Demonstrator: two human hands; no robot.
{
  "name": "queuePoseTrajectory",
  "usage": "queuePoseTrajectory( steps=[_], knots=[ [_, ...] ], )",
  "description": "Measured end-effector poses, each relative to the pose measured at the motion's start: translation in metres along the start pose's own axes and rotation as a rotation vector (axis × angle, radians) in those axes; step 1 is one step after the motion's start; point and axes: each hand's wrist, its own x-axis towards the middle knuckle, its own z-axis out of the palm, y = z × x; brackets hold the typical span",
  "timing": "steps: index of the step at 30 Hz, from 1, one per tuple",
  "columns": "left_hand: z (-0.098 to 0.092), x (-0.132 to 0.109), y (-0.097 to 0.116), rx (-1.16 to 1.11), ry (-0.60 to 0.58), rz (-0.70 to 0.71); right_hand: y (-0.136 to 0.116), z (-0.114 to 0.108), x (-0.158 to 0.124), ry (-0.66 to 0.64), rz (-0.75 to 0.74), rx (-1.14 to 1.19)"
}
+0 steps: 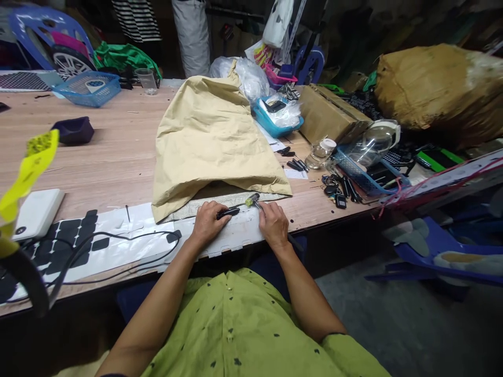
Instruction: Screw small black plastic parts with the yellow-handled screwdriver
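Note:
On the white board [239, 230] at the table's near edge, my left hand [209, 224] is closed on a slim black piece [228, 212] that lies nearly flat. The piece's exact kind is too small to make out. My right hand [274, 222] grips the thin handle of a small mallet [252, 199], whose yellow-green and dark head lies just right of the black piece, apart from it. Behind both hands spreads a beige cloth bag [212, 136], its open mouth facing me.
To the left, black stickers [70, 238] on a white sheet lie under a looping black cable [129, 235], near a white box [39, 212]. To the right are black tools [296, 165], a glass jar [320, 153], a blue basket [365, 173] and a cardboard box [330, 112].

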Motion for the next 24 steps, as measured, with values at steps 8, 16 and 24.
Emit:
queuePoseTrajectory(
  steps=[8, 16, 24],
  knots=[
    [0.005, 0.0, -0.004, -0.005, 0.03, 0.039, -0.013, -0.019, -0.014, -0.019, 0.044, 0.398],
    [0.005, 0.0, -0.002, 0.003, 0.024, 0.044, -0.029, -0.022, -0.015, -0.024, -0.011, 0.427],
    [0.007, 0.0, 0.0, 0.01, 0.029, 0.029, -0.033, -0.02, -0.017, -0.042, -0.001, 0.447]
  ],
)
